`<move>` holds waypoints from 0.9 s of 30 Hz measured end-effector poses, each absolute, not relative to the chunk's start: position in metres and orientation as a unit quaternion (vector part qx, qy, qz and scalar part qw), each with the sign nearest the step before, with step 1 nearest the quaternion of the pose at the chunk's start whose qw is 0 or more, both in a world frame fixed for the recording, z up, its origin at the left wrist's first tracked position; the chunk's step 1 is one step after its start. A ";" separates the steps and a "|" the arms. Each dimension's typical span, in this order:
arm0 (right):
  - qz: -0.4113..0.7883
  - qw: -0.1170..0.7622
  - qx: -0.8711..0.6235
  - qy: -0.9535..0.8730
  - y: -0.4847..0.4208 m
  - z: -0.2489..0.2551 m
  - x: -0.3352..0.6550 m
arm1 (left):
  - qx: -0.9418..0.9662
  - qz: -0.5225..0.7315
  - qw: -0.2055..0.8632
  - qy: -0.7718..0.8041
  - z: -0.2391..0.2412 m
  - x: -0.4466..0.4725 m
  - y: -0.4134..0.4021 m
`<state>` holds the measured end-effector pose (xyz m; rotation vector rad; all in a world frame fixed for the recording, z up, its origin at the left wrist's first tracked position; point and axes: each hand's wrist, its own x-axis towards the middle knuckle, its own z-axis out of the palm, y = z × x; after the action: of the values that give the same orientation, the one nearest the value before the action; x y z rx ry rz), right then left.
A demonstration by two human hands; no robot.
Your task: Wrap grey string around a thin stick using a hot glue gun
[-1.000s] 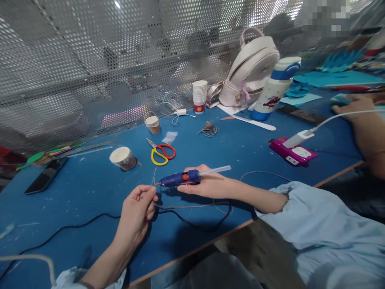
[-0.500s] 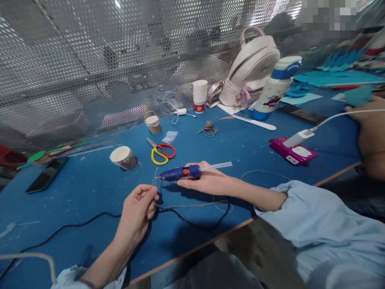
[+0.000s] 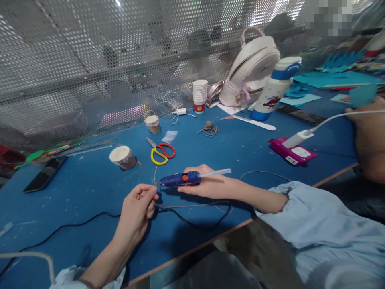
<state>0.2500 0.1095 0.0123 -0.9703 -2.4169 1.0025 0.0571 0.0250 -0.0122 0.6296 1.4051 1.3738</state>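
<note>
Perforated metal screening (image 3: 75, 60) rises behind a scuffed blue desk (image 3: 228, 148). Over its near part, the blue glue gun (image 3: 180, 179) lies sideways in the person's right hand (image 3: 210, 186), which is closed around its grip, thumb along the near side. One translucent glue stick (image 3: 215, 173) sits in the gun's rear, much of it sticking out. At the nozzle, the left hand (image 3: 138, 205) has thumb and forefinger pinched on a thin thread (image 3: 155, 174), the other fingers curled in; whether nozzle and thread touch, I cannot tell.

Just beyond lie scissors (image 3: 161, 152) with one red and one yellow handle. Left of them stands a squat tub (image 3: 122, 157), pale on top; behind them is a smaller tub (image 3: 154, 126) with a thin loop above it. From where I stand, neither top shows clearly as lid or filling. Near the screening, white paper cups (image 3: 200, 94) are nested in an upright stack, the lowest showing a red band. Right of that, a pale backpack (image 3: 249, 72) hides its contents, and the bottle (image 3: 272, 92) beside it has its lid on. Nearer, a magenta power strip (image 3: 291, 154) holds a white plug (image 3: 298, 138). At the far right, another person's hand (image 3: 365, 113) holds a teal piece (image 3: 362, 95).
</note>
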 end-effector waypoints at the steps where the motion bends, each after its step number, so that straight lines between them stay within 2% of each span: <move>1: 0.353 0.174 -0.345 -0.852 0.110 0.012 0.250 | 0.262 0.571 0.513 0.585 -0.012 0.057 0.025; 17: 0.334 0.188 -0.363 -0.850 0.110 0.016 0.250 | 0.263 0.568 0.511 0.589 -0.013 0.057 0.026; 23: 0.352 0.149 -0.334 -0.862 0.109 0.018 0.251 | 0.266 0.573 0.510 0.584 -0.012 0.057 0.026; 27: 0.347 0.173 -0.361 -0.848 0.110 0.017 0.251 | 0.267 0.572 0.512 0.583 -0.011 0.058 0.026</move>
<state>0.2511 0.1096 0.0167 -1.0237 -2.4062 0.9859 0.0580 0.0257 -0.0109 0.6423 1.4021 1.3754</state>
